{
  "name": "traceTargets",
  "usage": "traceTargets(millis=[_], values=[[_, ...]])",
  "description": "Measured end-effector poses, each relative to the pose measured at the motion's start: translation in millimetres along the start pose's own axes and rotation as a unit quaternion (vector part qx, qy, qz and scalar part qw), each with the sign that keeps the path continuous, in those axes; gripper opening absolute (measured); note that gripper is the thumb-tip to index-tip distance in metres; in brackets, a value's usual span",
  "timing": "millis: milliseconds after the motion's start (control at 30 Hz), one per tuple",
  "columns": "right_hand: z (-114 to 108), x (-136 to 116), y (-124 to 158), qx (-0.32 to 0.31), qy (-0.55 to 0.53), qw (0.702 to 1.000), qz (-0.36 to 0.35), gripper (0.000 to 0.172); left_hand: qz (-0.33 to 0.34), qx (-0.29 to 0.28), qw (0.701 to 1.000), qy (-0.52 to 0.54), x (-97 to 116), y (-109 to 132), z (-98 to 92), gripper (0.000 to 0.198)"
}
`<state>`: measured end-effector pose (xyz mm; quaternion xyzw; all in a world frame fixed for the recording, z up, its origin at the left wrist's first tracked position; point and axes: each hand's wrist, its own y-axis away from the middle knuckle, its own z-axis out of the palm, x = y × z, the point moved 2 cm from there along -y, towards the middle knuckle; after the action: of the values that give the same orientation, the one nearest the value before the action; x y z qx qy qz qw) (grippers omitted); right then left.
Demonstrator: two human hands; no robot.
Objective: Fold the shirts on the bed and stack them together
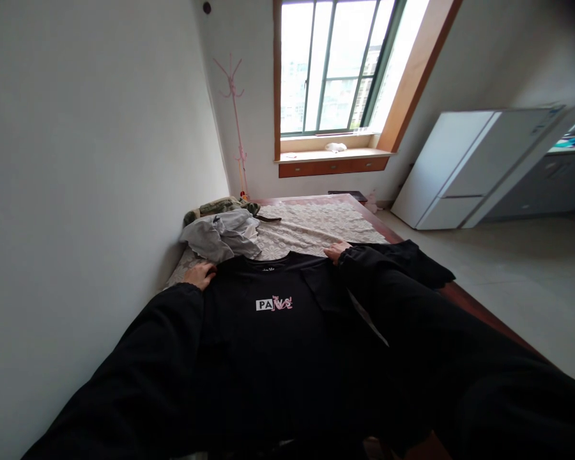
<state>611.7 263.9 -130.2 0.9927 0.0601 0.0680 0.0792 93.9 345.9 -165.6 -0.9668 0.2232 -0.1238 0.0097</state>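
Note:
A black T-shirt (273, 351) lies spread on the table with its neckline toward the far side. White and pink lettering (274, 303) runs across its chest. My left hand (200, 275) has its fingers closed on the shirt's left shoulder edge. At the opposite shoulder, my right hand (336, 251) pinches the fabric near the collar. Folds of the shirt lie across its right side, and my right sleeve covers part of that area. More black cloth (412, 260) extends beyond my right forearm; I cannot tell whether it belongs to the same garment.
A lace tablecloth (311, 220) covers the reddish wooden table. Grey clothing (223, 233) and a camouflage-patterned item (220, 206) are heaped at the far left against the wall. Beyond stand a pink coat rack (237, 121), a window (335, 70) and a white fridge (469, 166).

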Motion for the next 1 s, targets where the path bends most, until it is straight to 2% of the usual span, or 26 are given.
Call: traceTargets(millis=[167, 333, 500, 600, 700, 767, 833, 900, 933, 1000], values=[[6.5, 5.7, -3.2, -0.005, 0.028, 1.0, 0.0, 0.011, 0.029, -0.023, 0.999, 0.005, -19.2, -12.2, -5.3, 0.017], [6.3, 6.5, -2.0, 0.008, 0.051, 0.999, 0.004, 0.021, 0.034, -0.017, 0.999, 0.008, -24.8, -13.1, -7.1, 0.014], [-4.0, -1.0, 15.3, 0.045, 0.045, 0.998, -0.005, 0.022, -0.003, 0.018, 1.0, 0.0, -10.8, -6.7, -8.7, 0.012], [-4.2, -15.8, 44.4, 0.088, 0.026, 0.996, 0.002, 0.03, -0.019, 0.045, 0.999, 0.0, 8.7, 11.7, -9.4, 0.02], [4.3, -35.4, 106.5, 0.194, -0.048, 0.98, -0.011, 0.033, -0.008, 0.064, 0.997, 0.031, 34.4, 60.0, -16.6, 0.028], [19.7, -46.7, 166.6, 0.233, -0.098, 0.967, -0.036, 0.029, 0.001, 0.081, 0.992, 0.098, 53.0, 112.7, -24.4, 0.032], [45.2, -54.2, 234.2, 0.257, -0.144, 0.955, -0.014, 0.027, -0.024, 0.093, 0.985, 0.14, 71.2, 177.4, -27.4, 0.035], [80.4, -62.6, 301.3, 0.299, -0.201, 0.932, 0.04, 0.029, -0.079, 0.145, 0.976, 0.142, 87.8, 246.1, -20.4, 0.036], [100.6, -67.8, 332.7, 0.34, -0.23, 0.906, 0.098, 0.03, -0.112, 0.175, 0.969, 0.136, 95.2, 279.1, -11.9, 0.036], [144.6, -83.1, 386.8, 0.414, -0.276, 0.831, 0.25, 0.032, -0.238, 0.293, 0.919, 0.118, 104.8, 340.0, 12.2, 0.038]])
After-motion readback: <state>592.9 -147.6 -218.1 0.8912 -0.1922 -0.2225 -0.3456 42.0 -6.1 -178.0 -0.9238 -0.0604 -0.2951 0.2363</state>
